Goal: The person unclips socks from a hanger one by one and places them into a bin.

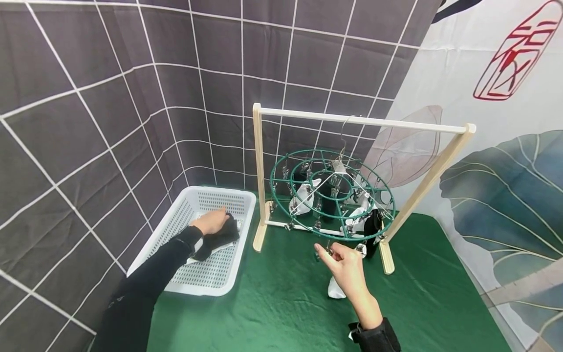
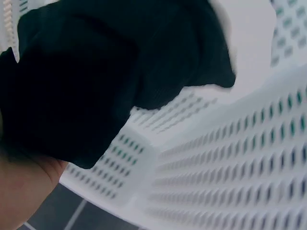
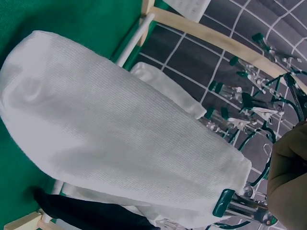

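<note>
One dark cloth [image 1: 224, 235], gripped by the left hand [image 1: 211, 222] inside a white perforated basket [image 1: 206, 276]; one clip [image 1: 329, 248], pinched by the right hand [image 1: 346, 264] at the near edge of a green round hanger [image 1: 352, 239] bearing a clipped white sock [image 3: 110, 129].

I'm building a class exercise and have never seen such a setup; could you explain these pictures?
There is no machine: these are a person's two bare hands. The wide picture comes from a camera worn on the head; the other two from cameras on each wrist. On the green-covered surface sit a white basket and a wooden-legged stand carrying a round green hanger. The left hand grips a dark cloth in the basket. The right hand seems to pinch a small clip at the hanger's near edge. Its wrist picture shows a white sock close by.
</note>
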Demonstrator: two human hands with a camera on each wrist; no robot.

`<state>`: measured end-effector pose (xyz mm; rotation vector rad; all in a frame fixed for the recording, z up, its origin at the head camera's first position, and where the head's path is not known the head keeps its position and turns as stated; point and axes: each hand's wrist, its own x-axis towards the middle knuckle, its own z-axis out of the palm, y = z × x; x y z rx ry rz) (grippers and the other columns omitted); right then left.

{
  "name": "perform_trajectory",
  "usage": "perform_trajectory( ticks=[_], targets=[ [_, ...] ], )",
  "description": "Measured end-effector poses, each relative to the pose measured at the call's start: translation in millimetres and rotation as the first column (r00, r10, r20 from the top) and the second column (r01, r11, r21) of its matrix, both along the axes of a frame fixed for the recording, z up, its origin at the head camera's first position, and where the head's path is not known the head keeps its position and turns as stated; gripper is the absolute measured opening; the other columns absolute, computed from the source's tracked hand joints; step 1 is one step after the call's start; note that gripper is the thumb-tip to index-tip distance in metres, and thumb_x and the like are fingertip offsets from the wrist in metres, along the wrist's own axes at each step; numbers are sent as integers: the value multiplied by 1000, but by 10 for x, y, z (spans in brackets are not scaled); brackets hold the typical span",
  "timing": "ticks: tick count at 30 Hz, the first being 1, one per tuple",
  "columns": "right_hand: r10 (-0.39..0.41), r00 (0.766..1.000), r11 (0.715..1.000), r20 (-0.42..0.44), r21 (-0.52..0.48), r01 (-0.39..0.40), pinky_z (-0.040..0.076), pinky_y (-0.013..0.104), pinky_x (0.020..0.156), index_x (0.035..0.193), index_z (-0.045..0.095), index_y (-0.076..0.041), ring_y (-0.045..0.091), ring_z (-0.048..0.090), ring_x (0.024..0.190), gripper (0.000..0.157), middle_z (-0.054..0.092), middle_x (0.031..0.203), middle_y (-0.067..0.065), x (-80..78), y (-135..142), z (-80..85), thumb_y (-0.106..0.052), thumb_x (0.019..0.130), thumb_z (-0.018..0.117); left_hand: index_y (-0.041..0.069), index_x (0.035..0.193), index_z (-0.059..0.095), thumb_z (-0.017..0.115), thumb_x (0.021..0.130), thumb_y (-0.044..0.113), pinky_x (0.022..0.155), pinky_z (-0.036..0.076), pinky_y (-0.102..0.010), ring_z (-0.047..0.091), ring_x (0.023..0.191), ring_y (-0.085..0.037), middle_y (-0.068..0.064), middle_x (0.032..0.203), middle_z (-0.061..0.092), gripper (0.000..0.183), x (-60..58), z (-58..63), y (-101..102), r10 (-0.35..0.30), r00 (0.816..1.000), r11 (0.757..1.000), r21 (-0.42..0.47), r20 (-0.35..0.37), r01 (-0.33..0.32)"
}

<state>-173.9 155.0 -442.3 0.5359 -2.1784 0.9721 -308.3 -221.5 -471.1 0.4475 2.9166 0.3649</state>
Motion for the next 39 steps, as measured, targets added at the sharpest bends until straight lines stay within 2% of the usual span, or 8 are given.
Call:
perform_trajectory(
  ticks=[3, 6, 12, 16, 27, 35, 37, 39],
  targets=[
    [-5, 1000, 1000, 5, 8, 5, 18, 17, 44, 53, 31, -17, 1, 22, 47, 52, 24, 54, -13, 4, 5, 5, -19, 80, 76, -19, 139, 24, 33, 102, 19, 105, 32, -52, 42, 126, -47, -36, 136, 40, 53, -7, -98, -30, 36, 997, 999, -5, 62, -36],
    [-8, 1000, 1000, 27, 11, 8, 19, 17, 43, 52, 31, -17, 1, 23, 47, 53, 25, 53, -14, 10, 8, 11, -20, 80, 76, -18, 138, 25, 33, 102, 21, 102, 35, -53, 46, 122, -48, -37, 131, 45, 53, 4, -197, -34, 69, 994, 998, -14, 85, -68],
    [5, 999, 1000, 53, -4, -5, 18, 16, 43, 53, 30, -17, 0, 20, 47, 54, 24, 52, -13, 8, 23, 14, -19, 80, 76, -19, 133, 32, 32, 103, 21, 93, 43, -54, 55, 109, -48, -35, 117, 56, 49, -19, -401, -40, 106, 994, 992, -73, 22, -104],
    [16, 999, 1000, 46, -13, -16, 18, 16, 43, 53, 30, -16, -1, 19, 47, 54, 23, 52, -13, -2, 34, 16, -18, 81, 75, -19, 133, 33, 31, 103, 21, 90, 45, -54, 57, 106, -48, -35, 114, 57, 50, -45, -453, -13, 131, 991, 986, -108, 18, -128],
    [13, 997, 999, 74, -32, -11, 19, 18, 43, 53, 31, -18, -1, 21, 47, 51, 25, 52, -13, 23, 25, 31, -16, 83, 73, -15, 120, 44, 32, 102, 22, 80, 50, -55, 61, 95, -47, -34, 97, 61, 42, -4, -404, 10, 178, 984, 973, -148, -12, -178],
    [30, 995, 999, 96, -28, -27, 19, 17, 43, 54, 32, -17, -2, 21, 47, 50, 24, 53, -15, 20, 29, 20, -17, 84, 72, -14, 129, 43, 34, 101, 20, 91, 45, -55, 56, 109, -46, -32, 118, 57, 45, 22, -272, 65, 153, 985, 981, -132, 80, -142],
    [28, 994, 1000, 109, -15, -26, 18, 16, 43, 54, 32, -18, -2, 20, 47, 50, 23, 54, -15, 17, 24, 19, -18, 84, 72, -12, 122, 51, 39, 100, 19, 86, 48, -53, 60, 101, -43, -29, 110, 61, 40, 26, -198, 61, 156, 984, 984, -104, 86, -147],
    [29, 993, 1000, 115, -4, -28, 18, 16, 44, 54, 32, -18, -2, 19, 47, 50, 22, 54, -16, 16, 23, 26, -19, 85, 72, -8, 108, 58, 43, 97, 16, 74, 51, -47, 63, 84, -36, -23, 93, 63, 30, 14, -120, 72, 167, 986, 985, -54, 24, -166]
  ],
)
